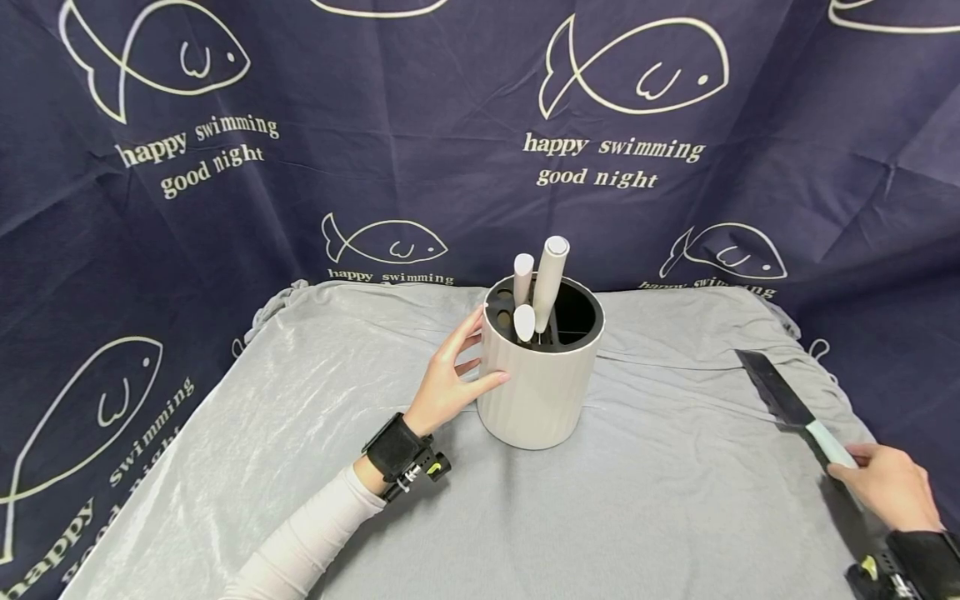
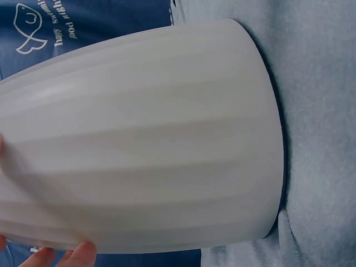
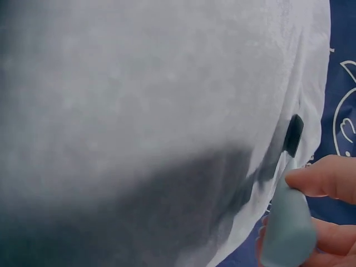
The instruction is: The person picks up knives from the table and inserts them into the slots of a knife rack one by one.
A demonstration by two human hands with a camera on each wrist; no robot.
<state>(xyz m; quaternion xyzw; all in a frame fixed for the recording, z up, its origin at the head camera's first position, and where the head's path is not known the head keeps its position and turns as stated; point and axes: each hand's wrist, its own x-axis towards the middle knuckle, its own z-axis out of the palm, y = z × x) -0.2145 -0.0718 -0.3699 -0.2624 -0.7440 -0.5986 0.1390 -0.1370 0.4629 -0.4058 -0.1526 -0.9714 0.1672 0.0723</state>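
Note:
A whitish ribbed cylindrical knife block [image 1: 536, 396] stands upright on the cloth. Several pale handles, among them a tall one [image 1: 551, 279], rise from its black slotted top. My left hand [image 1: 446, 379] rests against the block's left side with spread, fairly straight fingers, thumb on the front. In the left wrist view, the block's ribbed wall [image 2: 144, 139] fills most of the frame and fingertips [image 2: 83, 253] touch its lower edge. At the far right, my right hand [image 1: 892, 483] grips the pale blue-green handle of a dark-bladed knife [image 1: 780, 392], its blade pointing away and leftward.
Grey wrinkled cloth [image 1: 675, 500] covers the table. Behind and at both sides hangs a navy curtain [image 1: 465, 108] with white fish drawings and lettering. In the block's top, a larger dark compartment [image 1: 577, 312] lies to the right of the handles.

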